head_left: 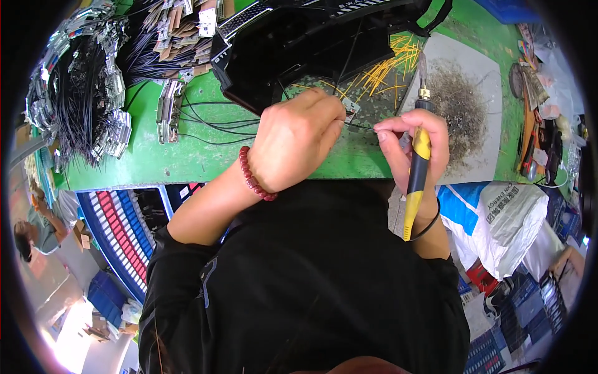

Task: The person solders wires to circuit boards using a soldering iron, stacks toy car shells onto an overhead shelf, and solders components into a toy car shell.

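Note:
My left hand [299,134], with a red bead bracelet at its wrist, is closed in a pinch over the bench. A short black wire [360,126] runs from its fingertips to those of my right hand [418,143]. Just beyond the left fingertips a small pale circuit board [351,108] shows in part; whether that hand also grips it is hidden. My right hand is wrapped round a yellow and black soldering iron [420,149], tip pointing away from me, while its thumb and forefinger pinch the wire's end.
A large black plastic housing [299,53] fills the back of the green bench [218,165]. Yellow wires [392,65] lie beside it. At the right sits a grey board [489,93] covered in dark debris. Bundles of wired metal parts [81,87] crowd the left; tools [529,118] line the right edge.

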The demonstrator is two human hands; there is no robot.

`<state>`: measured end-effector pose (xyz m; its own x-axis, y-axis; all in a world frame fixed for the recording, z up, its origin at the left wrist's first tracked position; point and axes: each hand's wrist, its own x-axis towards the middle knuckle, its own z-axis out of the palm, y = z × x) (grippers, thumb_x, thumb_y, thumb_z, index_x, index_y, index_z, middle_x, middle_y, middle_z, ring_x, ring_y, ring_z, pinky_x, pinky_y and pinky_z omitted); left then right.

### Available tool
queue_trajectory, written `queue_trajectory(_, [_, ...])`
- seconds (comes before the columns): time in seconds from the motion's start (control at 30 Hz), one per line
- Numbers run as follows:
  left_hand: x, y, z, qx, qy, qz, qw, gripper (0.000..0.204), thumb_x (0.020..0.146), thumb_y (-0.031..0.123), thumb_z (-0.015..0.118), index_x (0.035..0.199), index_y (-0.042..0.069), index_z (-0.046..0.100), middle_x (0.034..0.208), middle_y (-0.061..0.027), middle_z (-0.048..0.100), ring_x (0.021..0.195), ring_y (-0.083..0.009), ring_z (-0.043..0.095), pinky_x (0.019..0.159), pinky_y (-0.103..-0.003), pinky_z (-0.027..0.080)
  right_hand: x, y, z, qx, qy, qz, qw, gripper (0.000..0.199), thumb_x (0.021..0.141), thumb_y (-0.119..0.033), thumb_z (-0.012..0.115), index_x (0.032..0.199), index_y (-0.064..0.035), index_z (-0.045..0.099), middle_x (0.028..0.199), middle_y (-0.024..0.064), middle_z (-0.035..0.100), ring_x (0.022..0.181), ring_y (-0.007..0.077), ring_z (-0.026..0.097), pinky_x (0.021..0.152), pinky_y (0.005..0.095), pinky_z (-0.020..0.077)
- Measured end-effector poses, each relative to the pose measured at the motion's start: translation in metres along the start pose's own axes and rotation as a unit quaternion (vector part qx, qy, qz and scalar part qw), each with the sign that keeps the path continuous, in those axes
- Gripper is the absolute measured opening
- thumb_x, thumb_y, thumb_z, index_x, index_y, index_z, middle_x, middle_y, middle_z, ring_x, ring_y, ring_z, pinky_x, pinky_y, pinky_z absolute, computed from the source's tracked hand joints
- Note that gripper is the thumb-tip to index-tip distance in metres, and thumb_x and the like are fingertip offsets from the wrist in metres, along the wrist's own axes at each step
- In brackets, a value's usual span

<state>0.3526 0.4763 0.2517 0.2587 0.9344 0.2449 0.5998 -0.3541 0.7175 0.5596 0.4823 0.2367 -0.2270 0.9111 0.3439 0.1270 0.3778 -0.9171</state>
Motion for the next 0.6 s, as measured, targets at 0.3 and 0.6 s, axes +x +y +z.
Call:
queue_trajectory(0.3, [0.007, 0.007, 0.002, -0.163, -0.035, -0.013, 0.986, 0.015, 0.074, 0.006, 0.071, 0.088, 0.003, 0.066, 0.079, -0.0104, 0.062, 0.067, -0.0293, 0.062, 0.057, -0.034, 0.051, -0.003, 0.007, 0.013, -0.003, 0.015, 0.031, 0.999, 0.042, 0.080, 0.004, 0.068, 0.114, -0.0076, 0.045, 0.081, 0.0052, 0.066, 0.061, 0.0017, 0.047, 0.052, 0.0170, 0.0303])
queue_trajectory(0.6, [0.006, 0.006, 0.003, -0.064, -0.026, -0.004, 0.998, 0.006, 0.079, 0.001, 0.068, 0.083, 0.000, 0.064, 0.070, -0.0115, 0.059, 0.065, -0.0276, 0.059, 0.058, -0.034, 0.047, 0.001, 0.005, 0.011, 0.077, 0.019, 0.061, 0.995, 0.040, 0.080, 0.009, 0.066, 0.113, -0.0043, 0.048, 0.086, 0.0047, 0.061, 0.075, 0.0109, 0.062, 0.064, 0.0216, 0.0490])
